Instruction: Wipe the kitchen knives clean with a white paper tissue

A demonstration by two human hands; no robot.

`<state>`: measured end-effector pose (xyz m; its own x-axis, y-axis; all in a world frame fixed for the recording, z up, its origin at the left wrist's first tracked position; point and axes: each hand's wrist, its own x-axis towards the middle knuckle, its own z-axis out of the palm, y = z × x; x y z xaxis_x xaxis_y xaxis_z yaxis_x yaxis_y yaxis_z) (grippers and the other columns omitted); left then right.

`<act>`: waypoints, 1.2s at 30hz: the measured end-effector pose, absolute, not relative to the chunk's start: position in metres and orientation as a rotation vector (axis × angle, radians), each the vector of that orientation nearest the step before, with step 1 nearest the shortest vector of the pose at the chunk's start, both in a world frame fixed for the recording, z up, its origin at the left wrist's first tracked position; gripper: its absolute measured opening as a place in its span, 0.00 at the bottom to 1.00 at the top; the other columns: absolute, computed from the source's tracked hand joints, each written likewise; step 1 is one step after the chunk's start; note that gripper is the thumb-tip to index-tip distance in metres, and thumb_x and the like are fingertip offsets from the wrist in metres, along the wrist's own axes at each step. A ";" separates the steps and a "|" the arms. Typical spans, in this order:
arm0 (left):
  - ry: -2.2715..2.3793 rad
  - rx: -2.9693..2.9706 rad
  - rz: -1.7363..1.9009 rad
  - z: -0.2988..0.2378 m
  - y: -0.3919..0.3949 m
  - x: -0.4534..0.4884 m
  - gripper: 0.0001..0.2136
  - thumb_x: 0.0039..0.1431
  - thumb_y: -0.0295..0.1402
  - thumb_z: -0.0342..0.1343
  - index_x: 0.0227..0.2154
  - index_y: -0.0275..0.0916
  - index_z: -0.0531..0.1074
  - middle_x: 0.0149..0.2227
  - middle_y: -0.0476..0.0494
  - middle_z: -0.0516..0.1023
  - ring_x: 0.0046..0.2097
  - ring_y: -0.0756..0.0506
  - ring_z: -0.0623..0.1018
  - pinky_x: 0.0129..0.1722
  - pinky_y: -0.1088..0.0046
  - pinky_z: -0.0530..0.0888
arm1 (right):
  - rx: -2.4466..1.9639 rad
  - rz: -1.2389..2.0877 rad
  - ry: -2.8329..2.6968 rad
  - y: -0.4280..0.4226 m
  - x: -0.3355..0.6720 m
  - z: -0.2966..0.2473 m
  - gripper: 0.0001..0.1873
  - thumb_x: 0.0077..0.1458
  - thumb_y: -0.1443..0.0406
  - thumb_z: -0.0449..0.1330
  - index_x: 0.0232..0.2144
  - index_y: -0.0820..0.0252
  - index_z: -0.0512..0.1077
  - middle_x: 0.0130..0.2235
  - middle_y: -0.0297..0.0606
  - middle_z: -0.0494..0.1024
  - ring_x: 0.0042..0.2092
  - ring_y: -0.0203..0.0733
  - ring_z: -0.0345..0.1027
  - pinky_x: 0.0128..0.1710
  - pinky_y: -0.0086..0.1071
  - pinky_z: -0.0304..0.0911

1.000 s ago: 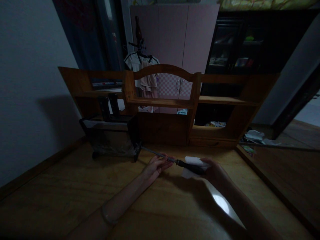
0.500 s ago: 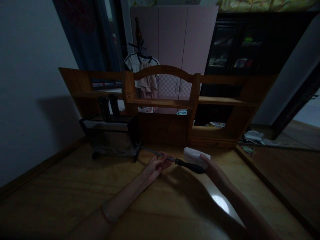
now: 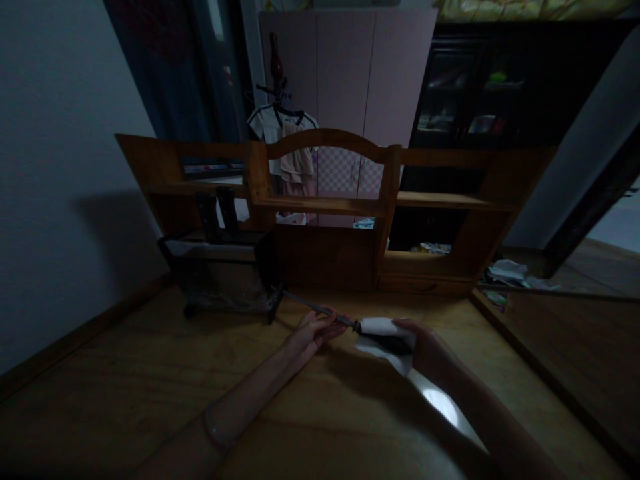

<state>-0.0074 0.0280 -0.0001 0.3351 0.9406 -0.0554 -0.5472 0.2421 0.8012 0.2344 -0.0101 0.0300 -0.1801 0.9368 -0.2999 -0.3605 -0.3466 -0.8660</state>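
A honing steel with a thin grey rod point(image 3: 306, 303) and a dark handle point(image 3: 385, 341) lies across my hands above the wooden tabletop, its tip pointing left. My left hand point(image 3: 316, 331) is closed round the rod, a little left of the guard. At the handle, my right hand point(image 3: 423, 345) grips a white paper tissue point(image 3: 383, 325). The tissue lies over and under the handle, which shows between its two flaps. Whether the right fingers also press on the handle's end is hidden by the tissue.
To the left stands a black knife block point(image 3: 220, 273) with two dark-handled knives upright in it. A wooden shelf unit point(image 3: 325, 260) runs along the table's back. Light glares off the tabletop point(image 3: 280, 427) near my right forearm. A raised edge borders the right side.
My right hand has brought the tissue down and round the handle, where before it was held above and behind it. My left hand and the steel have barely moved.
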 end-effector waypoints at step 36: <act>0.695 0.787 1.215 -0.001 0.027 -0.003 0.13 0.45 0.30 0.67 0.32 0.32 0.70 0.36 0.37 0.80 0.40 0.42 0.80 0.43 0.68 0.76 | -1.173 1.397 -0.721 0.002 0.258 0.022 0.08 0.45 0.61 0.59 0.24 0.59 0.67 0.21 0.33 0.71 0.23 0.39 0.64 0.22 0.31 0.61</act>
